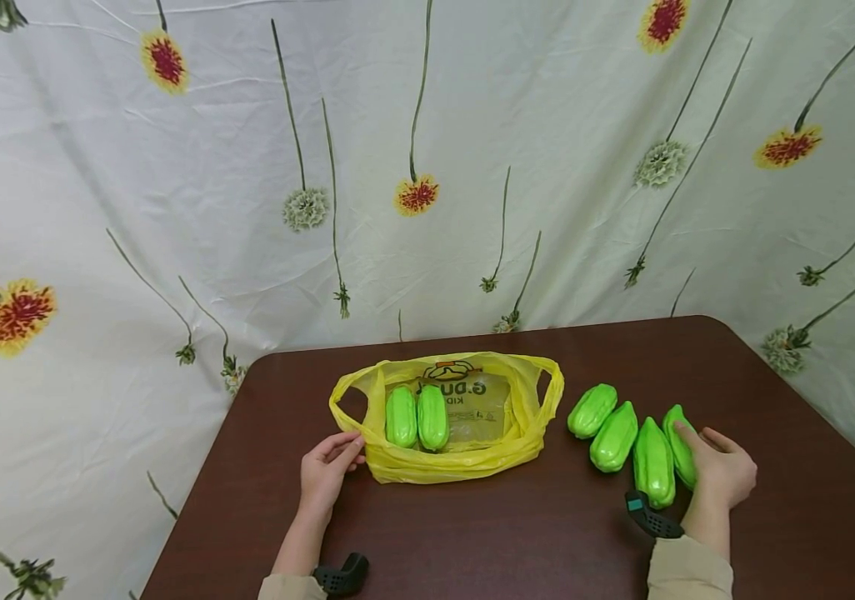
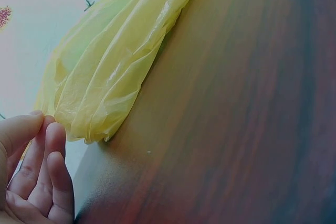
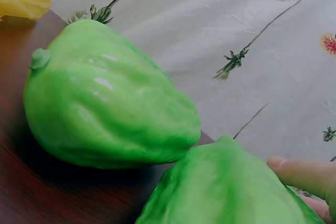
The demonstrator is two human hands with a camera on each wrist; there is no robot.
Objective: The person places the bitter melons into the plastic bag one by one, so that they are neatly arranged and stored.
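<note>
A yellow plastic bag (image 1: 465, 462) lies with its mouth spread, printed on the inside, two green papayas (image 1: 401, 417) side by side in it. My left hand (image 1: 326, 471) pinches the bag's left edge between thumb and fingers; the left wrist view shows the pinched, creased plastic (image 2: 100, 87). At the right of the table is a group of several more green papayas (image 1: 613, 437), shiny and ribbed. My right hand (image 1: 723, 475) touches the rightmost papaya (image 1: 678, 446) from its right side. In the right wrist view, a fingertip (image 3: 281, 166) rests against the nearer papaya (image 3: 220, 187).
The dark brown wooden table (image 1: 502, 533) carries the bag and papayas. A white cloth with printed flowers (image 1: 472, 250) hangs behind the table's far edge. Black straps (image 1: 652, 517) sit on both wrists.
</note>
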